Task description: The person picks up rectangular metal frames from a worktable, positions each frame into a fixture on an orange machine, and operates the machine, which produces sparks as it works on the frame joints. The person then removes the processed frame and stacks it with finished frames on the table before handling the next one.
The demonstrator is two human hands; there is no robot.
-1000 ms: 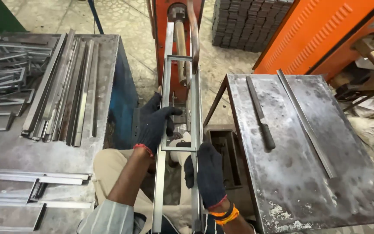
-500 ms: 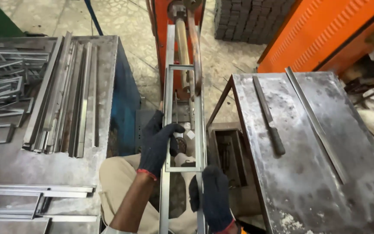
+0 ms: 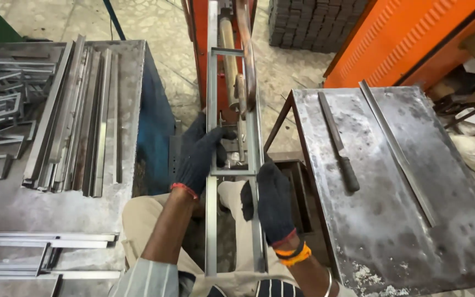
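The left hand (image 3: 202,154), in a dark knit glove, is curled around the left rail of a long metal ladder-like frame (image 3: 211,220), fingers wrapped over the rail just above a cross rung. The right hand (image 3: 273,201), gloved the same way with orange bands at the wrist, is closed on the frame's right rail a little nearer the person, just below that rung. The frame lies lengthwise over the person's lap, its far end running up into an orange machine (image 3: 232,66); where exactly it meets the machine's rods is hard to make out, since the parts overlap there. Left of the frame stands a steel workbench (image 3: 133,66) carrying a stack of metal strips (image 3: 78,121), with more flat pieces nearer the person. Right of the frame is a scuffed steel table (image 3: 391,220), on which lie a file with a dark handle (image 3: 339,143) and, farther from the frame, a long thin metal strip (image 3: 397,151).
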